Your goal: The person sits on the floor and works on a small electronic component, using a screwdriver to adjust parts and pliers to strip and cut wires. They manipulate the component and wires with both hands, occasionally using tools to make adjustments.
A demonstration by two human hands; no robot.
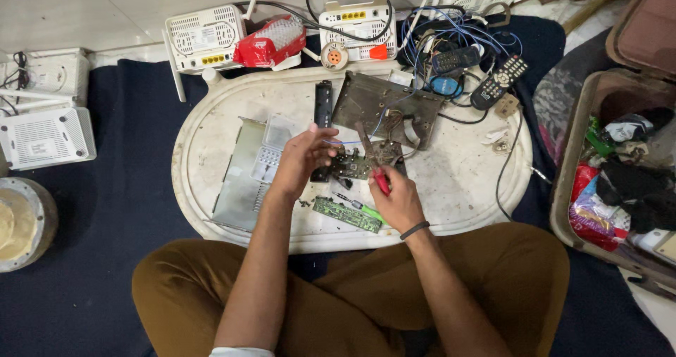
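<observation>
My right hand (398,201) grips red-handled pliers (372,158), their metal jaws reaching up onto a dark circuit board (355,163) in the middle of a white oval tray (465,181). My left hand (301,158) hovers over the board's left end with fingers spread, touching or almost touching it. A small green circuit board (345,215) and a green-handled screwdriver (360,205) lie at the tray's near edge, between my wrists. A grey metal chassis plate (386,106) with wires lies just beyond the dark board.
A silver metal cover (246,177) lies left on the tray. White routers (204,39) (355,20), tangled blue cables (451,33) and remote controls (498,81) crowd the far edge. An open case of clutter (620,174) stands right. More routers (46,137) sit left.
</observation>
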